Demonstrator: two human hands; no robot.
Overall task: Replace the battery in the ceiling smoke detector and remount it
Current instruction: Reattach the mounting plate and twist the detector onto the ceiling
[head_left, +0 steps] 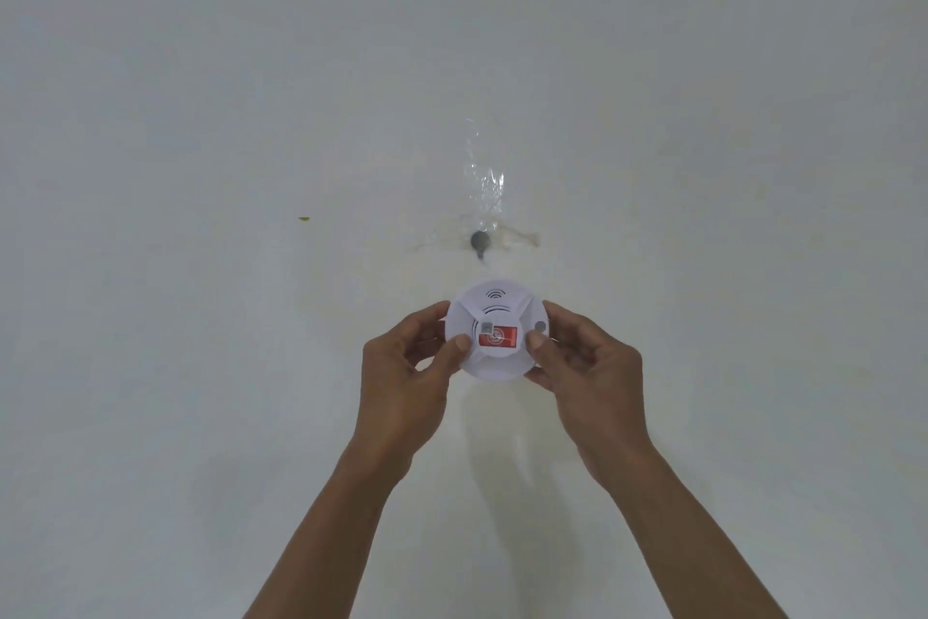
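Hands raised toward a pale ceiling point(201, 91) hold a round white smoke detector point(494, 302) between them, just below the middle of the view. The left hand point(407, 367) grips the detector's left rim, its thumb pressed on the face near the edge and its fingers curled behind. The right hand point(587, 367) grips the opposite rim the same way, thumb on the face beside a small grey button point(540, 326), fingers wrapped around the back. Both bare forearms rise from the bottom edge and converge on the device.

The detector's face is turned to the camera. It shows curved sound slots near its upper edge and a red label point(498, 336) at its centre, with a small grey square at the label's left end; the print on the label is too small to read.

Above the detector, apart from it, a dark grey round fitting point(479, 242) sits on the ceiling amid yellowish stains. A strip of crinkled clear film, possibly tape point(484, 176), runs upward from that fitting. Whether the detector touches the ceiling or is held slightly off it cannot be told from this angle. A tiny yellow-green speck point(304, 219) marks the ceiling well to the left.
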